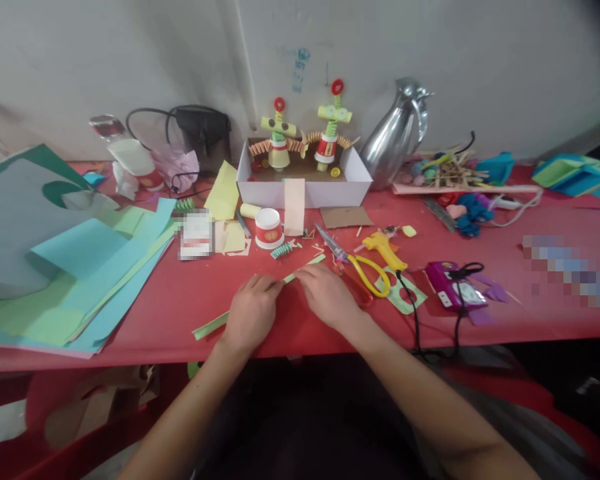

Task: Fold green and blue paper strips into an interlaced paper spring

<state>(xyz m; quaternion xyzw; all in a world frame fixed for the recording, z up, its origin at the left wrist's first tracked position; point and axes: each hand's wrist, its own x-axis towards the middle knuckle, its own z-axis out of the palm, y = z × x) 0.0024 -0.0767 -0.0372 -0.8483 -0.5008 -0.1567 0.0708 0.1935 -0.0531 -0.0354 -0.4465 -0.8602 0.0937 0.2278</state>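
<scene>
A long thin light-green paper strip (211, 325) lies slantwise on the red table (180, 293), from near the front edge up toward the scissors. My left hand (251, 313) and my right hand (327, 297) both rest on its middle, fingertips pinching the strip where they meet. The part under my hands is hidden. Yellow-handled scissors (360, 267) lie just right of my right hand, and a yellow glue gun (384, 250) beyond them.
Stacked green, blue and grey paper sheets (80, 267) cover the left side. A white box (305, 183) with two paper-cup figures stands at the back, a silver jug (397, 137) beside it. A small cup (269, 229), a purple power strip (453, 285) and craft scraps lie around.
</scene>
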